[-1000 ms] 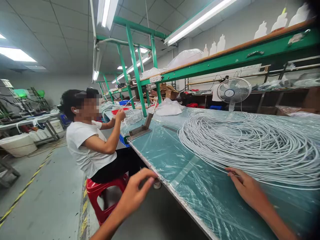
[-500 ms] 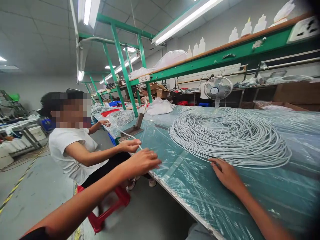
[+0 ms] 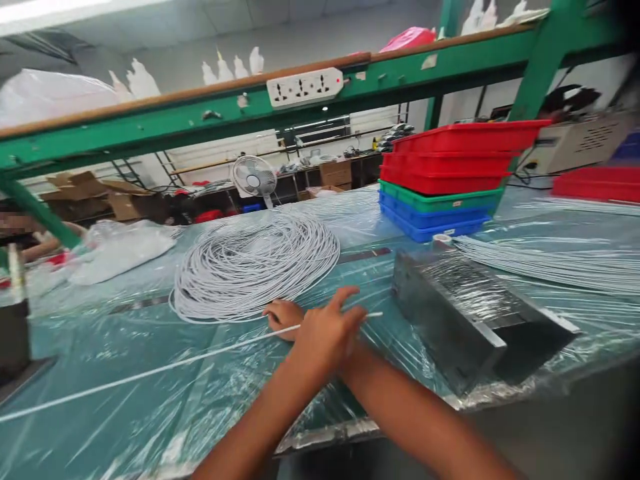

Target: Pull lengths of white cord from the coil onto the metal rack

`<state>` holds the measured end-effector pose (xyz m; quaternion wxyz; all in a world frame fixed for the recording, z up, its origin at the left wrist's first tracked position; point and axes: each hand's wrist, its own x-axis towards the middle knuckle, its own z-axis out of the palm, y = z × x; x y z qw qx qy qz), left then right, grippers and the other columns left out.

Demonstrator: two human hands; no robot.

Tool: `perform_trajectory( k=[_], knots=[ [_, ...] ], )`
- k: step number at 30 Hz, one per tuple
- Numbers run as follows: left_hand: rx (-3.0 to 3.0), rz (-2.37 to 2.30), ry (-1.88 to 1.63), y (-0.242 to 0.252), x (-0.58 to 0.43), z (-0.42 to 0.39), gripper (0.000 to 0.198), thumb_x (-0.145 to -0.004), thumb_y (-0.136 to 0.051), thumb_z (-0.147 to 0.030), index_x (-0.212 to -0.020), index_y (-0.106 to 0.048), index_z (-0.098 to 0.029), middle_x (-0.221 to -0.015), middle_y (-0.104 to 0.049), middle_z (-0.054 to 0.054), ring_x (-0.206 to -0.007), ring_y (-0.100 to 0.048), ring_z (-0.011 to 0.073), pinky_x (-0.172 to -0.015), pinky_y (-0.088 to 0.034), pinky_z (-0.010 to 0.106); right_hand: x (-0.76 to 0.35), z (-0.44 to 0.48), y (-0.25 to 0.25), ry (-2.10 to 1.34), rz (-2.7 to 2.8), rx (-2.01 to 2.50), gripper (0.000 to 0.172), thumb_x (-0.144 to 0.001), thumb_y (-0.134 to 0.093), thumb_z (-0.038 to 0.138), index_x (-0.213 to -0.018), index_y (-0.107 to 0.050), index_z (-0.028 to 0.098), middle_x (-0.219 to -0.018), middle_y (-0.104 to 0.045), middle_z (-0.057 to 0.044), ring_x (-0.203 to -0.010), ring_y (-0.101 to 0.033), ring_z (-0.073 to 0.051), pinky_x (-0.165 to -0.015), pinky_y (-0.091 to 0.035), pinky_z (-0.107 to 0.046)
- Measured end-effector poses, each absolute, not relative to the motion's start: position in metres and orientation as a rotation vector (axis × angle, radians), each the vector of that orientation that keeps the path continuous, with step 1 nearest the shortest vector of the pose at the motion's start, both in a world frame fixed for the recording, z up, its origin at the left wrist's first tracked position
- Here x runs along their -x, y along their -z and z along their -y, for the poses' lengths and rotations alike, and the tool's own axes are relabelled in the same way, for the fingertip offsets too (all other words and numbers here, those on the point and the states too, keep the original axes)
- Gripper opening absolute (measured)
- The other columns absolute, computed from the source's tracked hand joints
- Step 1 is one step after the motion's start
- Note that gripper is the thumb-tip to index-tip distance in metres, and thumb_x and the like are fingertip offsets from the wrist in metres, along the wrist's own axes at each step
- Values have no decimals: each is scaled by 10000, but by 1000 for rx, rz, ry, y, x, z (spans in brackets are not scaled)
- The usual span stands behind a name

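My left hand [image 3: 327, 333] is crossed over my right forearm, its fingers closed around a thin white cable [image 3: 165, 368]. The cable runs out to the left edge of the view, and a short end sticks out to the right of the hand. Partly behind the left hand, my right hand [image 3: 284, 317] lies at the front edge of a big coil of pale grey cable [image 3: 250, 273]. Its fingers are curled against the outer strands; what they grip is hidden.
To the right stand a metal trough [image 3: 440, 320], stacked red, green and blue trays [image 3: 445, 180] and straight cut cables [image 3: 540, 263]. A metal fixture [image 3: 15, 340] is at far left. A green shelf beam [image 3: 190, 123] with a power strip [image 3: 305, 88] crosses above; a fan [image 3: 254, 177] stands behind.
The view has swung right, and the co-worker is mostly out of sight. My left hand has drawn the white cable rightward across my right forearm. My right hand stays at the coil's edge.
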<state>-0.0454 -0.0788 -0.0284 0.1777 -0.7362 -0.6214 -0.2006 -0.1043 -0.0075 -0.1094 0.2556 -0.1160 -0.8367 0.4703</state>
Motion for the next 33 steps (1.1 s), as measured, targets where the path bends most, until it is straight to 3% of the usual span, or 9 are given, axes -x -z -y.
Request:
perform_trajectory(
  k=[3, 7, 12, 18, 33],
  knots=[
    [2166, 1792, 454, 13, 23, 34, 114, -1018, -565, -232, -1058, -671, -217, -1316, -393, 40, -832, -575, 188, -719, -530, 262, 109, 3, 114, -1096, 2372, 238, 119, -859, -540, 149, -886, -655, 156, -961, -650, -22, -938, -594, -166, -903, -443, -334],
    [2263, 1814, 450, 5, 8, 12, 86, -1015, -593, -239, -1070, -658, -249, -1373, -344, -40, -910, -589, 206, -827, -558, 364, 119, -7, 124, -932, 2445, 188, 201, -779, -552, 93, -924, -655, 187, -975, -665, -32, -911, -600, -171, -846, -445, -275],
    [2387, 1825, 511, 6, -3, 0, 75, -1009, -583, -188, -1033, -652, -169, -1359, -380, 33, -1001, -574, 256, -897, -532, 412, 123, -8, 127, -821, 2491, 188, 201, -808, -518, 135, -952, -645, 192, -997, -666, -28, -917, -600, -164, -821, -437, -252],
    [2494, 1819, 567, 6, -5, -5, 67, -979, -594, -159, -946, -644, -129, -1195, -527, 33, -997, -576, 242, -943, -513, 375, 124, -8, 129, -759, 2515, 202, 203, -824, -496, 136, -952, -637, 207, -1013, -661, -14, -911, -601, -149, -795, -435, -243],
    [2476, 1827, 845, 13, -13, -1, 85, -999, -550, -150, -935, -601, -127, -1105, -556, 22, -944, -586, 240, -939, -511, 408, 121, -12, 131, -723, 2541, 139, 224, -850, -471, 163, -1005, -629, 194, -1028, -653, -34, -925, -591, -167, -775, -433, -250]
  ],
)
